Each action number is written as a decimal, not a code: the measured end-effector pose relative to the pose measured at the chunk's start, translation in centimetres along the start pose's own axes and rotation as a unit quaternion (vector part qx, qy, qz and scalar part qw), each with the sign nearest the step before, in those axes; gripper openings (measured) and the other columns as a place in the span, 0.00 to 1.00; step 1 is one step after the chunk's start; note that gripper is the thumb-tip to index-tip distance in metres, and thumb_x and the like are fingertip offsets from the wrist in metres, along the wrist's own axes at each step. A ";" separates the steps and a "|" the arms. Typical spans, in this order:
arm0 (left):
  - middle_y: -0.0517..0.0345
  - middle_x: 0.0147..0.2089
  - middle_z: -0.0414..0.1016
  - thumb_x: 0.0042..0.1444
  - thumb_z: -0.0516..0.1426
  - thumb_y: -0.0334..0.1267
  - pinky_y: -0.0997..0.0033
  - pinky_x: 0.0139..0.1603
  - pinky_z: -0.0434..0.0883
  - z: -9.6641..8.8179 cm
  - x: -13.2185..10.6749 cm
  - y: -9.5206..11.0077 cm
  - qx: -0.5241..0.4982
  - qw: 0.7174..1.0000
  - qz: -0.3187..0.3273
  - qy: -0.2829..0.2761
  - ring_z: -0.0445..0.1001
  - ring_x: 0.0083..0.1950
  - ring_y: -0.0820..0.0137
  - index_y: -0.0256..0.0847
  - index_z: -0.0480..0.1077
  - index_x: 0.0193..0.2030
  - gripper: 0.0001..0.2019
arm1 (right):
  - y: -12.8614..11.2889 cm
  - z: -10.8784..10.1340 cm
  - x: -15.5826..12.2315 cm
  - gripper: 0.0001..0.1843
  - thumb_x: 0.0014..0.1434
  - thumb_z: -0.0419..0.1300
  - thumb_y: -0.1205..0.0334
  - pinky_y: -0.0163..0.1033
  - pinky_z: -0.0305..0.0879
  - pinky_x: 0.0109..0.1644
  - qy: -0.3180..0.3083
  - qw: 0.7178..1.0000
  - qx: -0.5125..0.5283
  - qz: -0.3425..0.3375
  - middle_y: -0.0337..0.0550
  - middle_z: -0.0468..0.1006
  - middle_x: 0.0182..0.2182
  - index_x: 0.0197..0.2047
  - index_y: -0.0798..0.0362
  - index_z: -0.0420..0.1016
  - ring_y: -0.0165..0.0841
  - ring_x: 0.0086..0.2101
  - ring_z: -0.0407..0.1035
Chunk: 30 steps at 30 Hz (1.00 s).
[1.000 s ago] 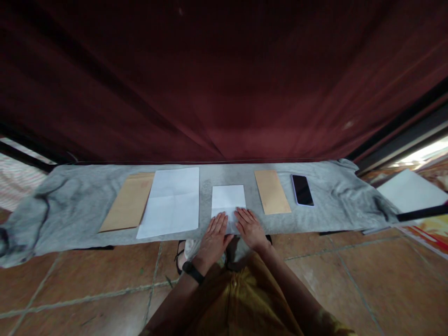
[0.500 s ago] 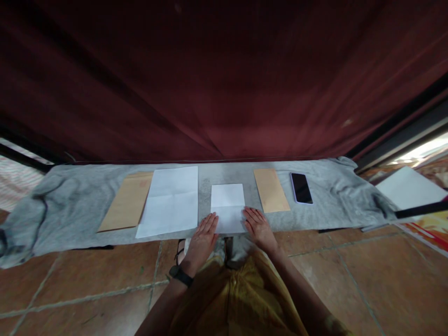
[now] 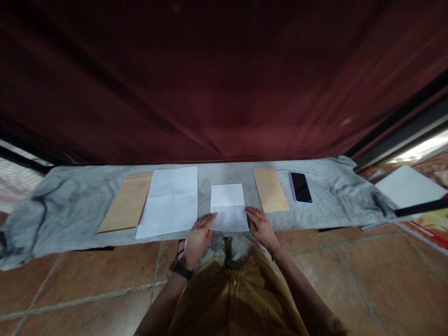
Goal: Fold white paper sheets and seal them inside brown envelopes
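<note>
A small folded white sheet [image 3: 228, 206] lies on the grey cloth [image 3: 70, 205] straight ahead of me. My left hand [image 3: 199, 237] pinches its near left corner, fingers curled. My right hand [image 3: 261, 226] grips its near right edge, fingers bent round it. The near edge of the sheet is slightly raised off the cloth. A black band is on my left wrist.
Left of the small sheet lies a larger creased white sheet [image 3: 171, 200] over a brown envelope [image 3: 126, 203]. To the right are a smaller brown envelope [image 3: 270, 189] and a dark phone [image 3: 300, 187]. A red curtain [image 3: 224, 79] hangs behind. A white board [image 3: 408, 186] sits far right. Tiled floor below.
Both hands slid off the middle of the small sheet to its two near corners, then went from lying flat to curling round the edges, lifting the near edge a little.
</note>
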<state>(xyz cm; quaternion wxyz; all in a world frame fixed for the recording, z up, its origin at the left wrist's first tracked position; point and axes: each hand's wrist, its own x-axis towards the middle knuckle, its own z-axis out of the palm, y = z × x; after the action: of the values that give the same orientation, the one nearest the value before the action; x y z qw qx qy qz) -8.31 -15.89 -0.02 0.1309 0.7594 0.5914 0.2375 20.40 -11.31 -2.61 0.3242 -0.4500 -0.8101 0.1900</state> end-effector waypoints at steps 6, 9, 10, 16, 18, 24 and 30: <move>0.54 0.63 0.75 0.52 0.52 0.20 0.52 0.68 0.70 -0.1 0.2 -0.1 -0.004 1.000 0.000 -0.005 0.72 0.64 0.61 0.44 0.72 0.61 0.31 | -0.1 -0.1 0.1 0.27 0.64 0.50 0.72 0.56 0.61 0.69 0.003 1.000 0.004 0.010 0.48 0.74 0.61 0.64 0.49 0.71 0.41 0.61 0.66; 0.54 0.63 0.74 0.53 0.50 0.20 0.53 0.68 0.69 -0.3 0.3 -0.2 -0.010 1.000 0.011 -0.011 0.71 0.65 0.62 0.43 0.73 0.61 0.30 | -0.2 -0.2 0.5 0.25 0.66 0.50 0.71 0.54 0.64 0.68 0.019 0.999 0.024 0.030 0.48 0.75 0.60 0.63 0.49 0.73 0.40 0.60 0.68; 0.54 0.64 0.74 0.53 0.50 0.20 0.53 0.68 0.69 -0.4 0.3 -0.3 -0.012 1.000 0.017 -0.014 0.71 0.65 0.63 0.43 0.72 0.62 0.30 | -0.3 -0.2 0.7 0.24 0.66 0.50 0.70 0.53 0.64 0.67 0.022 0.999 0.032 0.037 0.48 0.75 0.60 0.62 0.49 0.73 0.40 0.60 0.68; 0.55 0.66 0.72 0.54 0.48 0.18 0.55 0.70 0.68 -0.9 1.0 -1.3 -0.018 0.996 0.071 -0.050 0.67 0.68 0.65 0.44 0.72 0.62 0.32 | -1.2 0.4 3.2 0.24 0.66 0.52 0.70 0.51 0.62 0.69 -0.019 0.999 0.039 0.005 0.46 0.74 0.62 0.63 0.48 0.73 0.37 0.63 0.65; 0.55 0.66 0.72 0.54 0.48 0.18 0.54 0.69 0.68 -1.1 1.2 -1.5 -0.015 0.996 0.069 -0.050 0.67 0.68 0.64 0.45 0.73 0.62 0.32 | -1.4 1.0 4.0 0.24 0.66 0.53 0.69 0.52 0.61 0.70 -0.042 0.999 0.020 -0.021 0.47 0.73 0.63 0.63 0.49 0.73 0.38 0.64 0.64; 0.55 0.65 0.72 0.58 0.48 0.21 0.55 0.68 0.69 -1.1 1.4 -1.7 -0.055 0.998 0.023 -0.013 0.71 0.65 0.65 0.46 0.73 0.60 0.28 | -0.7 2.4 6.2 0.21 0.67 0.54 0.68 0.53 0.62 0.68 -0.034 0.998 -0.045 0.012 0.50 0.71 0.63 0.61 0.51 0.74 0.41 0.63 0.64; 0.53 0.63 0.75 0.66 0.49 0.32 0.55 0.67 0.70 -0.1 1.4 -1.5 -0.125 0.989 -0.051 0.064 0.74 0.63 0.64 0.44 0.75 0.56 0.18 | 1.2 2.4 10.8 0.22 0.67 0.52 0.69 0.48 0.61 0.68 -0.010 0.993 -0.081 0.081 0.54 0.71 0.63 0.62 0.57 0.72 0.40 0.63 0.64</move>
<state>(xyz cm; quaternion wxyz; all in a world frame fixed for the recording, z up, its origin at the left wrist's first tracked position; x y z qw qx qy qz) -9.39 -14.16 -0.38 0.1985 0.6890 0.6022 0.3511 15.33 -1.54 -1.24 0.2618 -0.5373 -0.7869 0.1538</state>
